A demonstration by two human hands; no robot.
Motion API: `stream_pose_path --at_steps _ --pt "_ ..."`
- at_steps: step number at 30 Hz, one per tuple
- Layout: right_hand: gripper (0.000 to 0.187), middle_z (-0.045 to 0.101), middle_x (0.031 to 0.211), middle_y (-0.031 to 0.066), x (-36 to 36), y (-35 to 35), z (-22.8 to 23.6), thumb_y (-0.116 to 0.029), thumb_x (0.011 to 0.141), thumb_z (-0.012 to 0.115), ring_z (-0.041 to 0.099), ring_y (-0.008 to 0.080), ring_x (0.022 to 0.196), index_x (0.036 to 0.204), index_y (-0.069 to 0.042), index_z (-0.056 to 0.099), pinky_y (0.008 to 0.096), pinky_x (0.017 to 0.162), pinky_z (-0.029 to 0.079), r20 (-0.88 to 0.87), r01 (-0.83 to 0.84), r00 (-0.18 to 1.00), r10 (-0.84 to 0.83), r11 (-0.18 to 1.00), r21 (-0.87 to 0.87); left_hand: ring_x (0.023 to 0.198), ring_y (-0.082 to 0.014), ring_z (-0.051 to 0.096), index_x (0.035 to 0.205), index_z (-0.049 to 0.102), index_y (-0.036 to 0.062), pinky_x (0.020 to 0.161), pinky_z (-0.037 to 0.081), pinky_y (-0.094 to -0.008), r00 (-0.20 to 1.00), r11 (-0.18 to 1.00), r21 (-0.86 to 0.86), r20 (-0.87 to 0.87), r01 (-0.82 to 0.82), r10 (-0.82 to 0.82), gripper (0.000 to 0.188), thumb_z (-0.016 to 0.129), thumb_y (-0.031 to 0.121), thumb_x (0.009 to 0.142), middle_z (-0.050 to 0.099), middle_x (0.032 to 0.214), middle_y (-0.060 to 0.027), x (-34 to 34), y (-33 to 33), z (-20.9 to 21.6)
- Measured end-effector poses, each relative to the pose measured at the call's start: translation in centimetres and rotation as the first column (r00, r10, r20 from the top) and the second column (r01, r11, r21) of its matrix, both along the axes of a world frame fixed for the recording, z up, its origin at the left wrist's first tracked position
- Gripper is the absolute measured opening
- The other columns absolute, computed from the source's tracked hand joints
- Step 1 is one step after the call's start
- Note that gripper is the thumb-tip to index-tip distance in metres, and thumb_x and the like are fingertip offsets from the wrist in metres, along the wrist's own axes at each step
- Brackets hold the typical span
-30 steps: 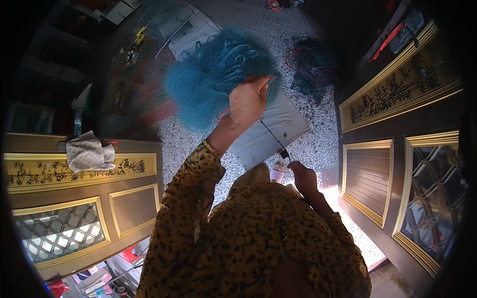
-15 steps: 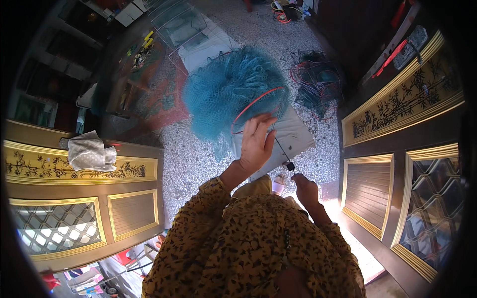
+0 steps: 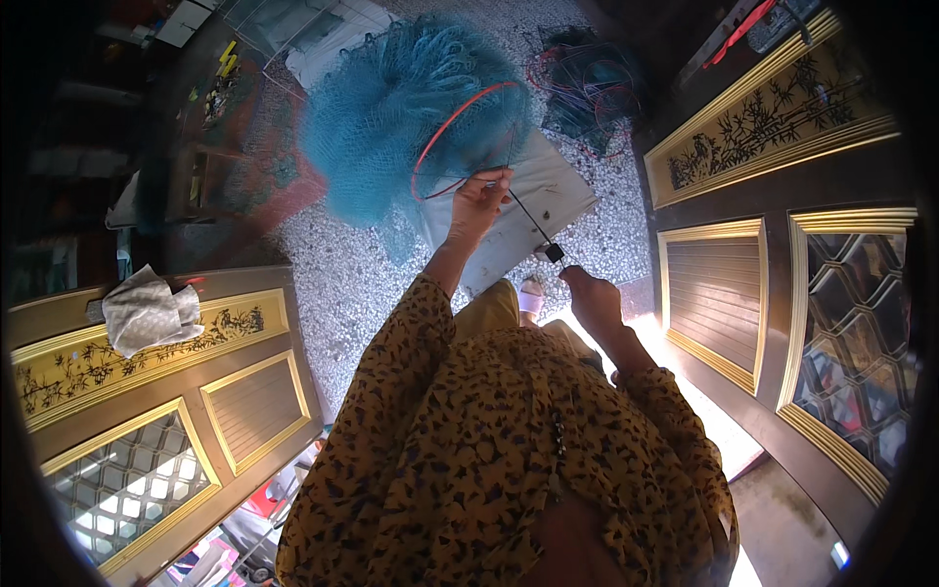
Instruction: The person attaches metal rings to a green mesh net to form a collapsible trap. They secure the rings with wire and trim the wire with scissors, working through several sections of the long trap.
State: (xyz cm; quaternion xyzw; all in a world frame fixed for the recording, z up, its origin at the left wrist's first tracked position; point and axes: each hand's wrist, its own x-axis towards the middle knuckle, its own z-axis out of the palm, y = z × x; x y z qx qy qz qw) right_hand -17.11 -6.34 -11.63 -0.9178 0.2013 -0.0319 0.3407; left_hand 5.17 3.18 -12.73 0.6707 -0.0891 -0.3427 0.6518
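A large heap of blue-green netting [image 3: 391, 117] lies ahead of me, with a thin red hoop [image 3: 455, 122] at its near right side. My left hand [image 3: 477, 203] is closed in a pinch at the hoop's near end, beside the net. Lower right, my right hand [image 3: 595, 295] is closed around the near end of a thin dark rod [image 3: 529, 214], which carries a small black block [image 3: 555, 252]. The rod slants up to my left fingertips. Whether those fingers also grip the rod or a strand of net is hidden.
A pale sheet [image 3: 489, 245] lies under the net on the speckled floor [image 3: 333, 303]. Dark netting with red hoops [image 3: 592, 88] lies at the far right. Door panels stand on both sides; a beige cloth [image 3: 147, 311] hangs over the left door [image 3: 256, 406].
My left hand's spread fingers have closed into a pinch at the hoop. The view has shifted, so the net and both hands appear higher and further left. My right hand still holds the rod.
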Motion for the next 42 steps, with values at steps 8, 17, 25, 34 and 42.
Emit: stream_pose_path --at_steps 8,17,25,34,42 --pt "0.011 0.057 0.059 0.0094 -1.5 -0.4 -0.3 -0.005 0.077 0.049 0.058 0.0259 0.052 0.085 -0.011 0.055 0.0366 0.048 0.045 -0.121 -0.042 0.992 0.034 0.997 -0.064 0.069 -0.0089 0.061 0.099 0.060 0.0057 0.052 0.045 -0.0196 0.987 0.996 0.043 0.140 0.075 -0.081 0.017 0.054 0.015 0.086 0.060 0.106 -0.0002 -1.4 -0.3 0.0" --pt "0.016 0.060 0.065 0.0085 -3.5 -0.9 -1.2 -0.006 0.079 0.047 0.059 0.0259 0.057 0.091 -0.010 0.057 0.0361 0.050 0.046 -0.120 -0.072 0.991 0.060 0.992 -0.105 0.046 -0.0050 0.052 0.097 0.061 0.0017 0.036 0.039 -0.0187 0.967 0.971 0.072 0.099 0.230 -0.236 0.017 0.051 0.012 0.087 0.059 0.108 -0.0021 -2.9 3.2 2.4" --pt "0.009 0.061 0.069 0.0078 0.2 -1.2 -3.3 -0.010 0.079 0.048 0.063 0.0237 0.064 0.087 -0.008 0.051 0.0364 0.050 0.048 -0.534 -0.317 0.837 0.116 0.900 -0.300 0.048 -0.0029 0.050 0.100 0.059 0.0011 0.036 0.037 -0.0189 0.971 0.976 0.095 0.118 0.198 -0.209 0.017 0.051 0.009 0.087 0.062 0.100 -0.0024 -3.7 4.8 1.5" --pt "0.012 0.061 0.069 0.0142 7.0 6.2 4.6 -0.013 0.067 0.058 0.062 0.0276 0.062 0.067 -0.001 0.061 0.0382 0.052 0.049 -0.428 -0.508 0.778 0.459 0.862 0.001 0.099 -0.0115 0.055 0.099 0.058 -0.0012 0.082 0.045 -0.0246 0.961 0.985 -0.038 0.231 0.166 -0.153 0.015 0.051 0.004 0.086 0.062 0.100 -0.0064 -4.5 4.9 -0.9" --pt "0.029 0.064 0.081 0.0149 16.3 -0.5 8.3 -0.025 0.071 0.058 0.062 0.0263 0.080 0.081 0.001 0.064 0.0340 0.071 0.047 -0.635 -0.244 0.704 0.317 0.948 0.203 0.092 -0.0122 0.057 0.092 0.059 0.0010 0.082 0.043 -0.0242 0.987 0.995 0.035 0.133 0.089 -0.093 0.009 0.054 0.003 0.084 0.064 0.093 -0.0063 -4.8 5.2 0.0"
